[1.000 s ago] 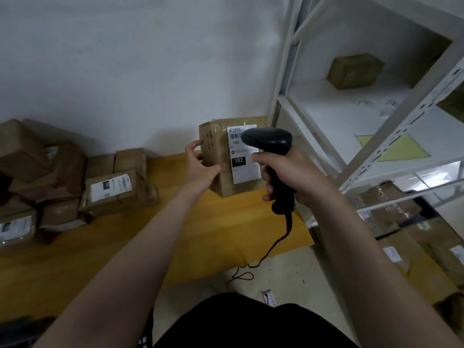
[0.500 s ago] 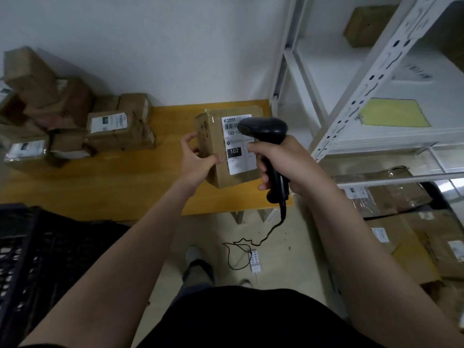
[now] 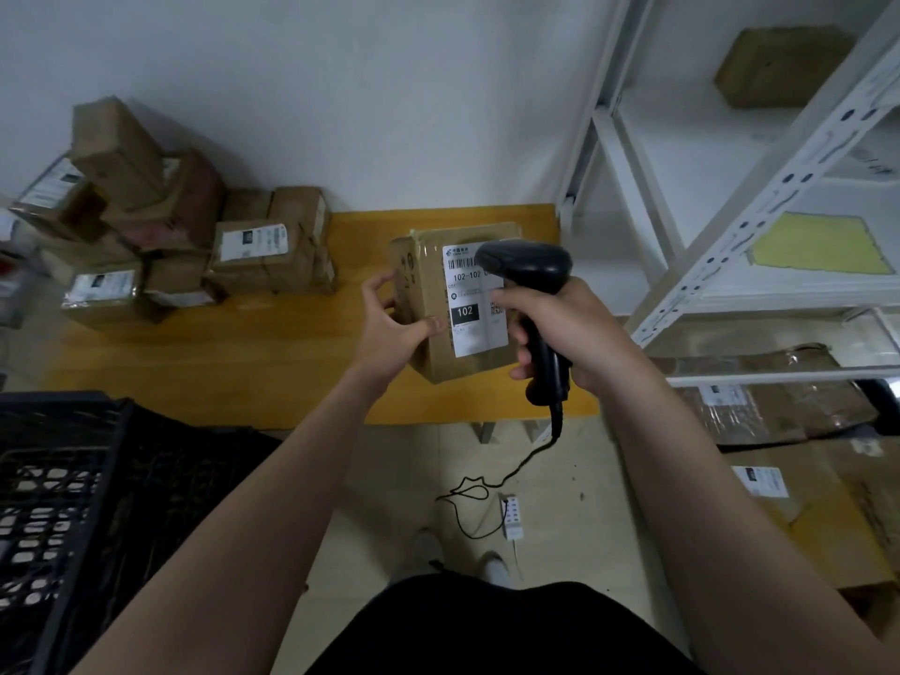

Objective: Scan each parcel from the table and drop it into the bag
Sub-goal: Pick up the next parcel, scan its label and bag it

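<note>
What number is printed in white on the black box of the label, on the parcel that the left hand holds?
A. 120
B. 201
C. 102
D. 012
C: the label on the parcel, which the left hand grips, shows a black box with 102 in white, while the right hand aims the scanner at it.
</note>
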